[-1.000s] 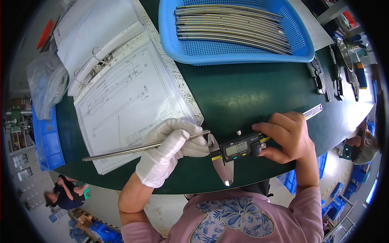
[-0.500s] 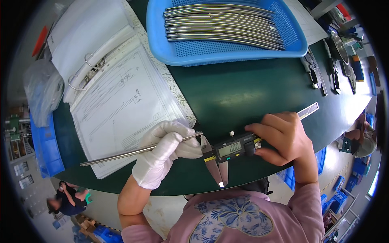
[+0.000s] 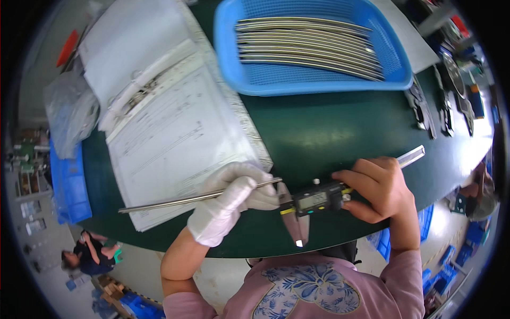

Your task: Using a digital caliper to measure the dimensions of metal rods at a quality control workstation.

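- Nearly everything on the desk (image 3: 319, 127) sits farther right and a little lower in view than half a second ago, most likely a turn of the head; rod and caliper keep about the same places relative to each other.
- The white-gloved left hand (image 3: 226, 207) grasps a thin metal rod (image 3: 164, 203) near its right end, thumb laid over it, with the long end reaching left across the edge of an opened binder (image 3: 175, 138).
- Bare fingers of the right hand (image 3: 380, 189) grip the digital caliper (image 3: 312, 202) by its slide; its long jaws point toward the person and look closed together.
- That rod's tip lies at the upper jaws, just beside or touching them; blur hides which. The display is too smeared to read.
- More rods (image 3: 308, 48) lie side by side in the blue basket (image 3: 319, 91) at the far side.
- Step in hand, as I judge it: bringing rod end and caliper together for a measurement.
- Next calls for parting the jaws with the right thumb, steadying the rod and seating its end squarely between them.
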The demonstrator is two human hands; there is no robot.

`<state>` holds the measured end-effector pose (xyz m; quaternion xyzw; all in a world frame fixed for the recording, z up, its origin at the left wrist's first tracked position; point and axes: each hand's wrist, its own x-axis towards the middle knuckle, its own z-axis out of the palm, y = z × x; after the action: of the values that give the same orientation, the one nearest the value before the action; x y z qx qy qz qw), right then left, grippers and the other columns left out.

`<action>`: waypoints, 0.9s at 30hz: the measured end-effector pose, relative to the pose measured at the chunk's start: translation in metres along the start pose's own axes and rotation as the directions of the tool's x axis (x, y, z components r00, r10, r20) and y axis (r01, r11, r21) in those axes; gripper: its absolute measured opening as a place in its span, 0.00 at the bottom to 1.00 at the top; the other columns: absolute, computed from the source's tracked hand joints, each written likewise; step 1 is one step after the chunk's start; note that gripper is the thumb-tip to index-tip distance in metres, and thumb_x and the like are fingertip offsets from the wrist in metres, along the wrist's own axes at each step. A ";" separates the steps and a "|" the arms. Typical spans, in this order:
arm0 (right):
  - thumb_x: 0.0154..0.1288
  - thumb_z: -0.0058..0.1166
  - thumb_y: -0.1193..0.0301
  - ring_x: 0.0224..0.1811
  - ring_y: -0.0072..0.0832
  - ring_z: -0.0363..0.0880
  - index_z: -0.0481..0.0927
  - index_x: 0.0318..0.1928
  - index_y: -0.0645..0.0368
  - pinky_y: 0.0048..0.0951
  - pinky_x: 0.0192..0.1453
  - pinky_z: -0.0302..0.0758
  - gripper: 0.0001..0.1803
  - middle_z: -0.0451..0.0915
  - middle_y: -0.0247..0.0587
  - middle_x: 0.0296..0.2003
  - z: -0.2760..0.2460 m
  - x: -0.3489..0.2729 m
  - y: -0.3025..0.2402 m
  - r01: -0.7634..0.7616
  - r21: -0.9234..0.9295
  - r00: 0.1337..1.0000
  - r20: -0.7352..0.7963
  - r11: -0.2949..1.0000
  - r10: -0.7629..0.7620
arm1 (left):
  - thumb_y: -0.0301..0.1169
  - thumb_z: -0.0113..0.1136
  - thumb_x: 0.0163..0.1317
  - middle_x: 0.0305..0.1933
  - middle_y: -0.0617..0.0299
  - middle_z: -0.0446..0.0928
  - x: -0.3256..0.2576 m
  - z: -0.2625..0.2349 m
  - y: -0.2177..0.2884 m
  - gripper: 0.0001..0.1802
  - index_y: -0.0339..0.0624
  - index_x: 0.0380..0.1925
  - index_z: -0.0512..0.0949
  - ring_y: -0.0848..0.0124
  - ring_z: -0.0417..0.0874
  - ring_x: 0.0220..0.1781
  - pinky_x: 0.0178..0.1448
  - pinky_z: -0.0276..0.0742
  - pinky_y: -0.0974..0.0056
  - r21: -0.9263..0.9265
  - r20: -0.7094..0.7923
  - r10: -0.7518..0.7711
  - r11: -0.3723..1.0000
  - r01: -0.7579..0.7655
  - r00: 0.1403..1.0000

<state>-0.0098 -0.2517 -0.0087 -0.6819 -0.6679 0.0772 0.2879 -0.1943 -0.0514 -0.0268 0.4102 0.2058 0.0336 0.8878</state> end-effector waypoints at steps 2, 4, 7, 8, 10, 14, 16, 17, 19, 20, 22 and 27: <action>0.43 0.59 0.60 0.15 0.32 0.68 0.76 0.33 0.62 0.30 0.17 0.64 0.19 0.66 0.36 0.19 0.002 -0.001 0.002 0.017 -0.018 1.000 -0.020 1.000 -0.017 | 0.30 0.49 0.61 0.35 0.52 0.75 0.001 0.001 0.001 0.09 0.35 0.35 0.71 0.63 0.79 0.38 0.44 0.78 0.57 0.024 -0.003 -0.017 1.000 0.017 1.000; 0.43 0.60 0.57 0.14 0.31 0.67 0.75 0.30 0.61 0.29 0.16 0.62 0.20 0.65 0.35 0.17 0.002 -0.003 0.003 0.015 -0.053 1.000 -0.023 0.998 -0.016 | 0.30 0.49 0.62 0.37 0.51 0.75 0.002 0.001 0.000 0.09 0.35 0.36 0.71 0.62 0.80 0.39 0.45 0.78 0.58 -0.019 -0.003 -0.069 0.997 0.068 0.998; 0.44 0.60 0.54 0.13 0.30 0.66 0.75 0.27 0.60 0.27 0.16 0.60 0.20 0.65 0.34 0.16 -0.003 -0.001 -0.001 0.063 -0.119 0.997 -0.026 0.991 -0.067 | 0.30 0.47 0.63 0.39 0.51 0.74 0.001 0.001 0.001 0.09 0.34 0.37 0.70 0.61 0.80 0.39 0.45 0.79 0.60 0.006 -0.001 -0.064 0.998 0.064 0.998; 0.44 0.60 0.54 0.13 0.30 0.66 0.75 0.27 0.60 0.27 0.16 0.60 0.20 0.65 0.34 0.16 -0.002 0.000 -0.001 0.082 -0.118 0.996 -0.026 0.990 -0.086 | 0.30 0.46 0.63 0.39 0.52 0.74 0.000 0.003 0.002 0.09 0.34 0.37 0.70 0.61 0.80 0.40 0.45 0.79 0.60 0.032 0.003 -0.075 0.997 0.075 0.997; 0.45 0.59 0.52 0.12 0.28 0.65 0.75 0.26 0.59 0.27 0.15 0.58 0.21 0.65 0.33 0.15 0.002 -0.003 -0.004 0.089 -0.136 0.987 -0.118 0.987 -0.106 | 0.30 0.45 0.64 0.40 0.52 0.74 0.001 0.008 0.002 0.10 0.34 0.38 0.70 0.62 0.80 0.41 0.45 0.78 0.62 0.081 0.009 -0.088 0.993 0.087 0.996; 0.44 0.59 0.50 0.10 0.26 0.63 0.78 0.29 0.58 0.26 0.14 0.57 0.23 0.64 0.31 0.14 0.011 0.006 -0.011 0.109 -0.091 0.984 -0.132 0.990 -0.121 | 0.33 0.45 0.65 0.40 0.59 0.74 0.006 0.009 -0.008 0.12 0.36 0.42 0.70 0.73 0.76 0.43 0.49 0.73 0.69 0.089 0.171 -0.193 0.980 0.180 0.966; 0.44 0.59 0.52 0.10 0.24 0.62 0.78 0.31 0.59 0.25 0.13 0.56 0.22 0.62 0.29 0.13 0.013 0.009 -0.018 0.135 -0.104 0.981 -0.126 0.985 -0.147 | 0.32 0.43 0.65 0.40 0.54 0.74 0.003 0.016 -0.012 0.12 0.33 0.40 0.69 0.67 0.78 0.43 0.48 0.74 0.66 0.195 0.206 -0.200 0.968 0.160 0.958; 0.45 0.59 0.55 0.09 0.23 0.62 0.78 0.31 0.59 0.25 0.13 0.56 0.20 0.62 0.29 0.13 0.017 0.009 -0.020 0.129 -0.166 0.980 -0.130 0.978 -0.151 | 0.33 0.43 0.65 0.40 0.56 0.73 0.001 0.017 -0.013 0.13 0.34 0.40 0.69 0.70 0.76 0.44 0.50 0.72 0.68 0.180 0.241 -0.196 0.971 0.154 0.950; 0.45 0.59 0.57 0.09 0.23 0.62 0.79 0.31 0.59 0.25 0.12 0.56 0.18 0.61 0.29 0.12 0.020 0.011 -0.024 0.123 -0.232 0.978 -0.135 0.965 -0.158 | 0.32 0.43 0.65 0.40 0.57 0.73 0.000 0.020 -0.014 0.12 0.34 0.40 0.70 0.72 0.75 0.44 0.50 0.72 0.68 0.190 0.251 -0.197 0.970 0.151 0.948; 0.45 0.59 0.59 0.09 0.22 0.62 0.79 0.31 0.59 0.24 0.12 0.56 0.17 0.61 0.28 0.12 0.021 0.012 -0.025 0.131 -0.213 0.976 -0.141 0.968 -0.163 | 0.32 0.43 0.65 0.40 0.57 0.72 -0.001 0.021 -0.015 0.12 0.35 0.40 0.70 0.74 0.74 0.43 0.50 0.71 0.68 0.199 0.258 -0.200 0.968 0.151 0.945; 0.45 0.59 0.62 0.09 0.22 0.62 0.79 0.31 0.59 0.24 0.12 0.56 0.15 0.60 0.28 0.12 0.021 0.013 -0.026 0.139 -0.199 0.975 -0.145 0.970 -0.170 | 0.32 0.43 0.65 0.40 0.59 0.72 -0.001 0.023 -0.012 0.12 0.35 0.41 0.70 0.75 0.73 0.42 0.51 0.70 0.69 0.203 0.259 -0.226 0.963 0.176 0.939; 0.43 0.61 0.68 0.09 0.22 0.62 0.78 0.29 0.59 0.24 0.11 0.56 0.12 0.60 0.28 0.12 0.023 0.014 -0.026 0.163 -0.229 0.973 -0.125 0.960 -0.195 | 0.31 0.44 0.65 0.38 0.62 0.73 0.002 0.021 -0.014 0.11 0.36 0.43 0.69 0.78 0.72 0.40 0.49 0.70 0.70 0.146 0.281 -0.239 0.968 0.205 0.929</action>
<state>-0.0426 -0.2328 -0.0105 -0.6499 -0.7083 -0.0730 0.2659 -0.1858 -0.0754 -0.0252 0.4346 0.1171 -0.1408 0.8818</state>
